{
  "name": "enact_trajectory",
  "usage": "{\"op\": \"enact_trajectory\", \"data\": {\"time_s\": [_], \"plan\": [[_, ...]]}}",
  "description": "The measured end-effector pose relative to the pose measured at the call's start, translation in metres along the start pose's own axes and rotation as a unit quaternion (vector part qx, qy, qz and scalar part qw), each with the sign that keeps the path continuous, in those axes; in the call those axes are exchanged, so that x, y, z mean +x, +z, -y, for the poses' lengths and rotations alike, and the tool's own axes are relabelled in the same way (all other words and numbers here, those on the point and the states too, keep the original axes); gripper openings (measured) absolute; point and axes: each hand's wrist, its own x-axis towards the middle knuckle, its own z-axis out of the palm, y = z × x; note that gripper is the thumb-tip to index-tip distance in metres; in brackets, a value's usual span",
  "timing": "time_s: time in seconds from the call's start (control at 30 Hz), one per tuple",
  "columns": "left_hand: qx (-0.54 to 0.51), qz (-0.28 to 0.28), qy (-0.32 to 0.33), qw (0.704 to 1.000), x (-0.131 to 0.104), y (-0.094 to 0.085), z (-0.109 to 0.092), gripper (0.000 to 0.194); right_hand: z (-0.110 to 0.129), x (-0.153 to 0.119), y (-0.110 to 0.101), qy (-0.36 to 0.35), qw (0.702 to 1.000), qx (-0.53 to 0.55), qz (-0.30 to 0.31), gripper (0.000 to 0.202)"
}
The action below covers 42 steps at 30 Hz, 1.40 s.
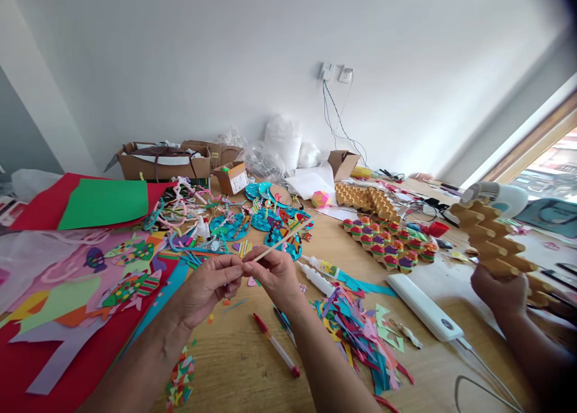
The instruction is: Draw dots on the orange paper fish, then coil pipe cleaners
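Observation:
My left hand (211,287) and my right hand (274,275) meet above the middle of the table, fingertips touching. A thin pale stick (285,238) slants up and to the right from between the fingers of my right hand. The fingers of my left hand are pinched around its lower end, where anything smaller is hidden. Below them a red pen (276,345) lies on the wooden table (225,365). Just beyond are blue decorated discs (228,226) and paper fish shapes. White glue bottles (318,279) lie right of my right hand.
Coloured sheets (106,204) and paper fish (130,287) cover the left side. Paper strips (360,335), a white power bank (424,306) and painted egg-carton pieces (383,241) lie at right. Another person's hand (501,293) holds an egg carton (489,238). Cardboard boxes (164,163) stand behind.

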Motion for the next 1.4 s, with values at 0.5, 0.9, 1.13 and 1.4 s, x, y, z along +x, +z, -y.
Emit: {"op": "enact_trajectory", "data": {"time_s": [0.5, 0.9, 1.13, 1.4], "plan": [[0.458, -0.122, 0.31, 0.824, 0.002, 0.001, -0.005, 0.016, 0.005, 0.003, 0.004, 0.172, 0.984, 0.049, -0.028, 0.03], [0.598, -0.118, 0.452, 0.651, 0.01, -0.008, 0.008, 0.018, 0.003, 0.003, 0.008, 0.217, 0.964, 0.15, -0.04, 0.029], [0.545, -0.078, 0.383, 0.742, 0.007, -0.009, -0.001, 0.015, 0.007, 0.002, 0.006, 0.192, 0.979, 0.074, -0.008, 0.032], [0.523, -0.124, 0.398, 0.743, 0.008, -0.012, -0.001, 0.017, 0.003, 0.0, 0.016, 0.216, 0.969, 0.12, -0.011, 0.036]]}}
